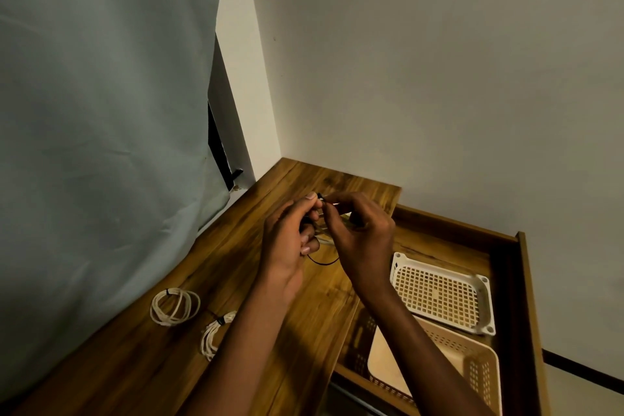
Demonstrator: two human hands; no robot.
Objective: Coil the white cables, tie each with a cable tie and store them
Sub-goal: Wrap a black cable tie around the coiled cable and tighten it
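Both hands meet above the middle of the wooden table [270, 331]. My left hand [287, 243] grips a small coil of white cable [324, 240], mostly hidden by the fingers. My right hand [361, 233] pinches a thin black cable tie [324, 262] whose loop hangs below the coil. Two tied white coils lie on the table at the left: a round one [175, 307] and a flatter one [214, 334], partly behind my left forearm.
An open wooden drawer [520, 297] sits to the right, below table level. It holds a white perforated tray [442, 292] and a beige perforated basket [472, 368]. A pale curtain [101, 145] hangs along the table's left edge. White walls close the corner behind.
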